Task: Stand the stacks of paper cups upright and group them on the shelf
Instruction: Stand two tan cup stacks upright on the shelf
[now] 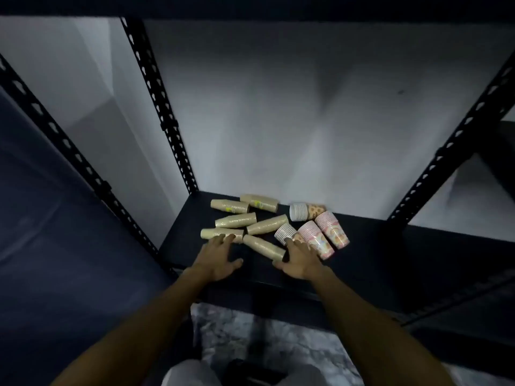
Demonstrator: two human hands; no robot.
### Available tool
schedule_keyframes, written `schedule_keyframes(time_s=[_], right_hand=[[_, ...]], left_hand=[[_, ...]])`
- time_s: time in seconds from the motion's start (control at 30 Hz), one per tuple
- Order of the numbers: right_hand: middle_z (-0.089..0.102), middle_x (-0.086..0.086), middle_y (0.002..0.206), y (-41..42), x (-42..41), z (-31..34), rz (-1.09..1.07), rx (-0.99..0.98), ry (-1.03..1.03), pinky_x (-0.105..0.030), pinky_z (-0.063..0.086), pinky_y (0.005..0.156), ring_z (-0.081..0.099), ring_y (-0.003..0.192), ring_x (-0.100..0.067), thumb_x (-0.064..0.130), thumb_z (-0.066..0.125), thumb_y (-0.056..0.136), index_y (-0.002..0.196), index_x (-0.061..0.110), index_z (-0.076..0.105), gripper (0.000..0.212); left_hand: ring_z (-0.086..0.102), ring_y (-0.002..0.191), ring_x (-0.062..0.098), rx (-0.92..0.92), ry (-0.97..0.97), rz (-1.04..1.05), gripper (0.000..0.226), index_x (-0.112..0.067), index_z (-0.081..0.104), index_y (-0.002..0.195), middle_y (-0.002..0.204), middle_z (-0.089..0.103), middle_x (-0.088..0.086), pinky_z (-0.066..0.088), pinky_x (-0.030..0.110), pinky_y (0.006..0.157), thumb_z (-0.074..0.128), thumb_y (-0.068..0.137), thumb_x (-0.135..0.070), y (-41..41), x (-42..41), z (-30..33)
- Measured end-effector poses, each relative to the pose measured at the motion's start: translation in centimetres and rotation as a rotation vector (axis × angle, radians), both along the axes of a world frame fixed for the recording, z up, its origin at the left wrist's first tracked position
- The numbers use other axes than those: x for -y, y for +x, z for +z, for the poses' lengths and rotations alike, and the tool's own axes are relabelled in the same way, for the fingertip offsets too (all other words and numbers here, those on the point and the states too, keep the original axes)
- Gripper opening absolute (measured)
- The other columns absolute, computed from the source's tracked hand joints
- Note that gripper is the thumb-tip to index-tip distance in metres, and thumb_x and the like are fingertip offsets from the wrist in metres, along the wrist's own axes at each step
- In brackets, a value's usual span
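Barely begun: every cup stack lies flat on the dark shelf [390, 246].

Head view: brown stacks [237, 220] left, patterned stacks [331, 232] right; left hand [220, 260] and right hand [299, 259] spread open, seemingly touching the nearest stacks, gripping nothing.

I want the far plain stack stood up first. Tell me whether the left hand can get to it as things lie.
Probably yes, with a longer reach. The left hand rests open at the nearest plain stack; the far plain stack lies by the wall, beyond other fallen stacks, with open space above them.

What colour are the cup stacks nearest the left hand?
Plain tan, kraft-paper brown cup stacks, clearest in the head view.
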State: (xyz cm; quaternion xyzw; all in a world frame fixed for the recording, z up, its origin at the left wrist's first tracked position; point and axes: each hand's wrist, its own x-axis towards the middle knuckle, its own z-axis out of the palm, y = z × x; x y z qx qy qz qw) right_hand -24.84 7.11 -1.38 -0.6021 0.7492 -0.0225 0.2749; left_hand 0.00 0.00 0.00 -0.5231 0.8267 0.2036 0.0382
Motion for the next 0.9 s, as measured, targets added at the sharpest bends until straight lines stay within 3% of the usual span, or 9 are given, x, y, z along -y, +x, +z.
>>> schedule_keyframes(time_s=[0.13, 0.27, 0.33, 0.43, 0.53, 0.77, 0.9], right_hand=[[0.040, -0.010, 0.151, 1.3, 2.2, -5.4, -0.022, 0.008, -0.078, -0.051, 0.029, 0.113, 0.036, 0.140, -0.031, 0.056, 0.057, 0.089, 0.152, 0.019, 0.029, 0.078], [0.045, -0.007, 0.144, 3.1, 4.4, -12.9, 0.001, -0.057, -0.276, -0.043, 0.031, 0.112, 0.042, 0.135, -0.027, 0.048, 0.055, 0.094, 0.148, 0.017, 0.038, 0.065], [0.051, -0.006, 0.135, 3.9, 5.6, -16.6, -0.033, -0.063, -0.415, -0.043, 0.039, 0.103, 0.049, 0.126, -0.029, 0.047, 0.051, 0.093, 0.145, 0.017, 0.045, 0.060], [0.059, -0.008, 0.126, 4.6, 7.3, -21.3, -0.047, -0.131, -0.677, -0.043, 0.049, 0.086, 0.055, 0.109, -0.029, 0.042, 0.053, 0.094, 0.142, 0.014, 0.051, 0.055], [0.058, -0.011, 0.128, 4.7, 8.1, -23.8, -0.023, -0.198, -0.847, -0.044, 0.050, 0.085, 0.054, 0.109, -0.029, 0.034, 0.064, 0.093, 0.142, 0.012, 0.052, 0.054], [0.059, -0.009, 0.126, 4.1, 8.7, -24.7, -0.034, -0.212, -0.879, -0.044, 0.053, 0.087, 0.055, 0.111, -0.027, 0.036, 0.067, 0.091, 0.141, 0.014, 0.054, 0.056], [0.059, -0.008, 0.124, 3.7, 9.0, -25.0, -0.021, -0.191, -0.901, -0.044, 0.053, 0.085, 0.054, 0.110, -0.025, 0.037, 0.068, 0.090, 0.140, 0.015, 0.055, 0.056]], left_hand=[[0.019, 0.152, 0.030, -0.031, -0.116, 0.029, 0.085, -0.021, 0.024, 0.156, 0.163, 0.026, 0.012, 0.020, 0.046, 0.120, 0.057, 0.089, -0.061, -0.5, 3.0, -4.8], [-0.006, 0.156, 0.029, -0.032, -0.171, -0.014, 0.098, -0.027, 0.004, 0.161, 0.169, 0.003, 0.013, 0.002, 0.046, 0.125, 0.051, 0.087, -0.071, -0.3, 6.5, -12.1], [-0.011, 0.156, 0.027, -0.050, -0.241, -0.041, 0.104, -0.031, 0.001, 0.161, 0.170, -0.001, 0.014, -0.005, 0.046, 0.125, 0.044, 0.081, -0.082, -0.2, 8.7, -16.1], [0.004, 0.156, 0.029, -0.136, -0.436, -0.060, 0.106, -0.027, 0.022, 0.158, 0.167, 0.016, 0.015, -0.001, 0.050, 0.126, 0.044, 0.076, -0.089, -0.7, 11.5, -21.5], [0.023, 0.151, 0.029, -0.238, -0.619, -0.045, 0.093, -0.023, 0.041, 0.149, 0.159, 0.032, 0.012, 0.007, 0.052, 0.125, 0.049, 0.079, -0.084, -0.6, 12.7, -24.4], [0.039, 0.141, 0.025, -0.314, -0.752, -0.077, 0.068, -0.025, 0.055, 0.138, 0.145, 0.051, 0.001, 0.019, 0.052, 0.121, 0.059, 0.086, -0.068, -0.4, 14.0, -25.9], [0.045, 0.136, 0.023, -0.400, -0.756, -0.081, 0.066, -0.022, 0.061, 0.132, 0.134, 0.059, -0.003, 0.022, 0.052, 0.120, 0.066, 0.082, -0.065, -0.1, 14.3, -26.0]])
